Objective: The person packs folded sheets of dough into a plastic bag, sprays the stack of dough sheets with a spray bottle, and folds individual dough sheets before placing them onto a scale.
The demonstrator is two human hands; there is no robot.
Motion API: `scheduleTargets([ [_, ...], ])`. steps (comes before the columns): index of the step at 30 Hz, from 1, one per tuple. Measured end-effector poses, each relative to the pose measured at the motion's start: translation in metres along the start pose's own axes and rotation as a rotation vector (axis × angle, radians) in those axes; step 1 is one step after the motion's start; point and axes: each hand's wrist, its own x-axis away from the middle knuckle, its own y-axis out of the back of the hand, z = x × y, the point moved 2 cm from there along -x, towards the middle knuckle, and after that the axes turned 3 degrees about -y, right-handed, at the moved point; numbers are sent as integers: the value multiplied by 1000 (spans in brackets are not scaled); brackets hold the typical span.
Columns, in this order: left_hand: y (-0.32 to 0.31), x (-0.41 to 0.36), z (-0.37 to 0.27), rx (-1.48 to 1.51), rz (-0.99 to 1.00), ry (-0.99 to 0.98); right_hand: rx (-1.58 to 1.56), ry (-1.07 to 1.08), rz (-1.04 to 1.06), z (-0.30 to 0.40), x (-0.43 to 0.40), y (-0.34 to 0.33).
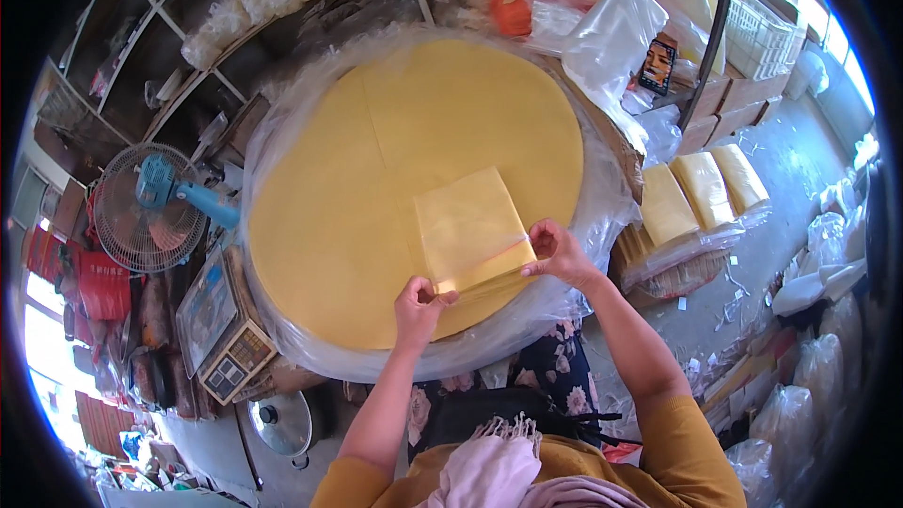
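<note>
A flat, squarish packet of yellow sheets in a clear plastic sleeve lies on a round, yellow-topped table. Between thumb and fingers, my left hand pinches the packet's near left corner. My right hand grips its near right corner, with the thumb along the edge. The near edge of the sleeve looks glossy and slightly lifted off the yellow surface. A thin reddish line shows across the packet near my right hand.
Clear plastic sheeting hangs around the table's rim. At left stand a blue fan and a digital scale. Yellow packets sit stacked at right. Behind are plastic bags and a phone or tablet with a lit screen.
</note>
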Motion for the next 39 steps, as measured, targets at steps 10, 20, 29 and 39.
scheduleTargets([
  [10, -10, 14, 0, -131, -130, -247, -17, -16, -24, 1, 6, -2],
  [20, -13, 21, 11, -229, -211, -276, 554, 339, -80, 47, 10, -22],
  [29, -19, 15, -21, -291, -35, -282, 1511, 720, 152, 43, -19, -83],
  [39, -38, -3, -25, -1024, 40, -641, 1437, 989, -19, 46, -16, -87],
])
